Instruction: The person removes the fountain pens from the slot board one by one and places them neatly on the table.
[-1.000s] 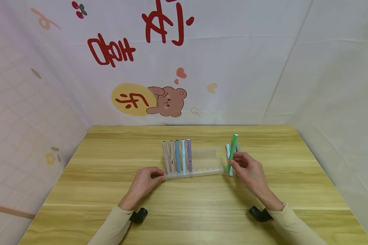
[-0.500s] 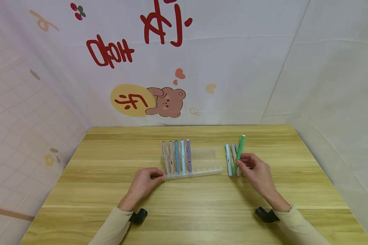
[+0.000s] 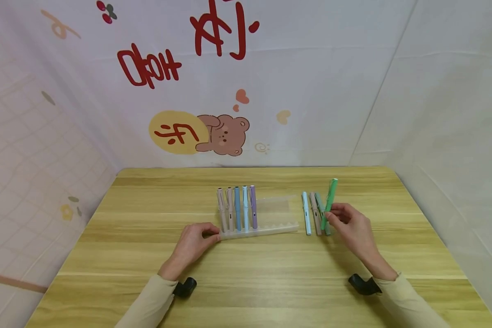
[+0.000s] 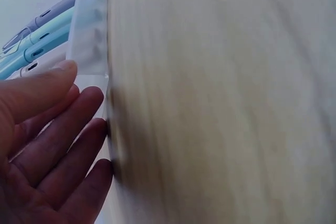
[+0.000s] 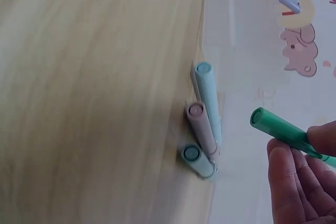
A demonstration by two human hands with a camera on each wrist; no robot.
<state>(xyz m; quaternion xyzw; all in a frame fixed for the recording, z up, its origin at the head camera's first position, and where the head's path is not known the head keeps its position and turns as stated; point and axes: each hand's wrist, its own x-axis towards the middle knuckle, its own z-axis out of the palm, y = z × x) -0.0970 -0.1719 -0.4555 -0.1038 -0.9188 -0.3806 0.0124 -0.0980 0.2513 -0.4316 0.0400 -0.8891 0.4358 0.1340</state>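
My right hand (image 3: 352, 226) pinches a bright green pen (image 3: 330, 200) between thumb and fingers, held tilted above the table. Just beside it lie a light blue pen (image 3: 306, 213), a brownish-grey pen (image 3: 315, 213) and a grey-green pen (image 3: 320, 204). The right wrist view shows the green pen (image 5: 281, 128) apart from those three. My left hand (image 3: 193, 243) grips the left end of a clear pen rack (image 3: 270, 229) with thumb and index finger. Several pens stand in its left slots: two pinkish-beige, a blue pen (image 3: 237, 209), a pale blue pen (image 3: 245, 209) and a purple pen (image 3: 253, 207).
The wooden table (image 3: 254, 282) ends at a white printed cloth (image 3: 320, 82) behind. More cloth hangs at both sides. The rack's right slots hold no pens. A black wrist strap mount (image 3: 186, 288) sits on each forearm.
My right hand has moved right with the green pen, from near the rack's right end to past the three lying pens. The left hand and rack stay in place.
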